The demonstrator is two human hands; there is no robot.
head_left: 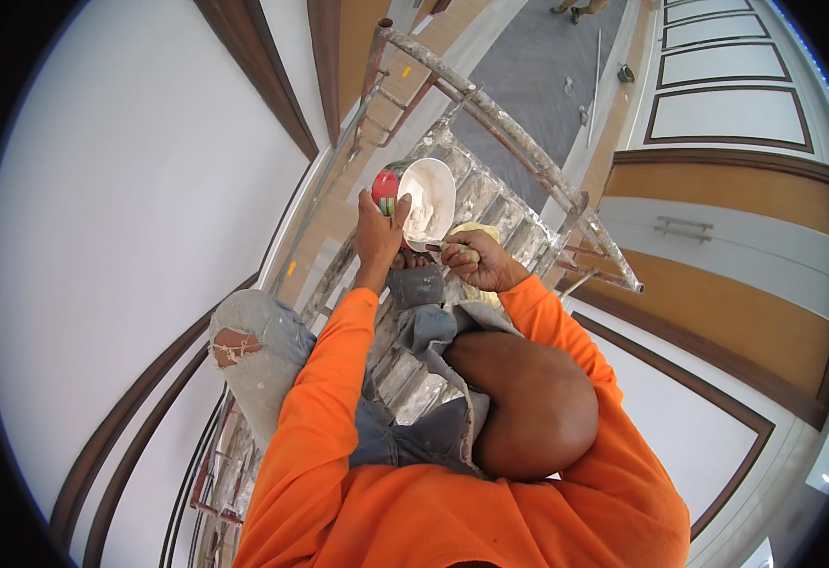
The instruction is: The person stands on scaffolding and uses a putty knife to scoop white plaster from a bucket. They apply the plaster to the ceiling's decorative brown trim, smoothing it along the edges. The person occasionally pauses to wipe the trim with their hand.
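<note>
My left hand (379, 234) is shut on a round tub (424, 197) with a red label, tilted to show white paste on its pale inside. My right hand (481, 263) grips the light handle of a small flat tool (456, 251), likely a scraper, at the tub's lower right rim. A crumpled pale yellow item (481, 230) lies behind that hand. Below both hands, my bare toes (409, 259) and grey trouser cloth (416, 287) rest on the paint-splattered scaffold platform (476, 185).
Scaffold rails (514, 133) frame the platform. A white wall (131, 218) with dark moulding runs along the left; tan-and-white doors (717, 246) stand at right. Below, a grey floor sheet (519, 66) holds a long pole (592, 90). Another person's feet (573, 11) show at the top.
</note>
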